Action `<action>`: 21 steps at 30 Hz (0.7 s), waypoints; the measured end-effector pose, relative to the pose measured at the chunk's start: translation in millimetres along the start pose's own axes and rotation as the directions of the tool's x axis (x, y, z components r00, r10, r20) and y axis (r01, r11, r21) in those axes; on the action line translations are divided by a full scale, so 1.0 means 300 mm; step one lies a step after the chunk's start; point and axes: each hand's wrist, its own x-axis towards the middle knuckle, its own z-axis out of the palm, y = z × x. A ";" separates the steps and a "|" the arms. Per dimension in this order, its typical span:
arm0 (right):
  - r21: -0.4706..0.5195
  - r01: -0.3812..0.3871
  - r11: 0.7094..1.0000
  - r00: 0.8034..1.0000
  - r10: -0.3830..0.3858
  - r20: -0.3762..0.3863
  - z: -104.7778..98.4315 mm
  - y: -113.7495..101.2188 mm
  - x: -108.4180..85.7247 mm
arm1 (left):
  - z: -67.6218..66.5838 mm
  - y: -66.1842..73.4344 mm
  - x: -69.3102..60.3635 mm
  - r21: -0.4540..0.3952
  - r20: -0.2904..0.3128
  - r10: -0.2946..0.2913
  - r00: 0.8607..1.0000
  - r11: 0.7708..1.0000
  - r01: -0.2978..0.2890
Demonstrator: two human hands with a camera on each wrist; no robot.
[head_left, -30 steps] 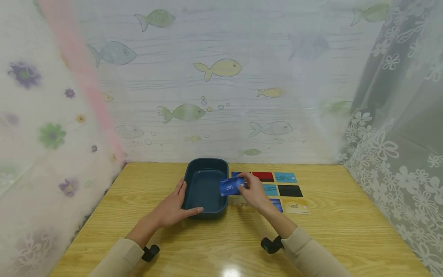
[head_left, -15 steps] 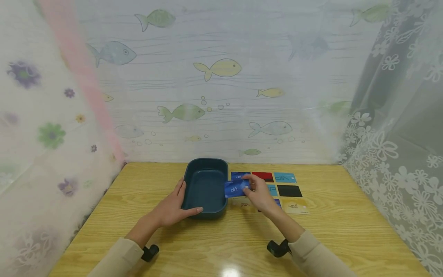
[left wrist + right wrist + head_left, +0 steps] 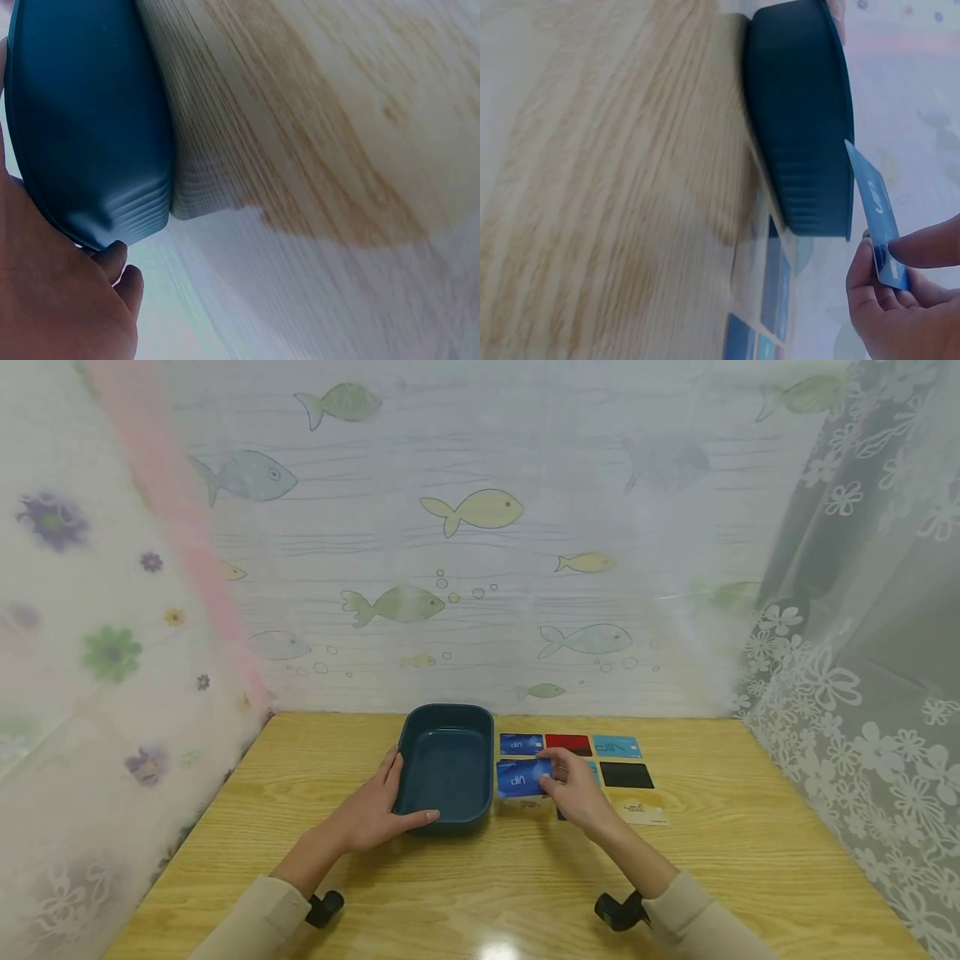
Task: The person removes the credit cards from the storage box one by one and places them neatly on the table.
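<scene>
My right hand (image 3: 581,793) pinches a blue VIP card (image 3: 520,778) by its right end, thumb on top. The card is raised just right of a dark teal rectangular dish (image 3: 450,772). In the right wrist view, the tilted card (image 3: 876,206) appears near the dish's rim. My left hand (image 3: 367,810) holds the dish's near left corner, with fingers along its outer side and thumb across the near rim. The dish's visible inside holds nothing. Another blue VIP card (image 3: 521,743) lies on the table behind the held one.
On the wooden table (image 3: 712,877), right of the dish, lie a red card (image 3: 568,744), a light blue card (image 3: 617,747), a black card (image 3: 627,775) and a gold card (image 3: 637,807). Others are partly hidden under my right hand. A fish-print curtain (image 3: 480,610) hangs behind.
My right hand has moved right and slightly nearer with the blue VIP card, from over the dish's right rim to beside the dish. My left hand and the dish have stayed put.
</scene>
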 end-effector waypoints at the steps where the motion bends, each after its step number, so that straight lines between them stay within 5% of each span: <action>1: -0.003 -0.008 1.000 1.000 0.008 0.002 -0.002 0.001 -0.002 | 0.000 -0.001 0.000 0.000 0.001 -0.001 1.000 1.000 0.001; 21: -0.040 -0.064 0.997 0.994 0.067 0.084 -0.029 0.028 -0.066 | 0.002 -0.002 0.000 0.007 0.003 -0.006 1.000 1.000 0.006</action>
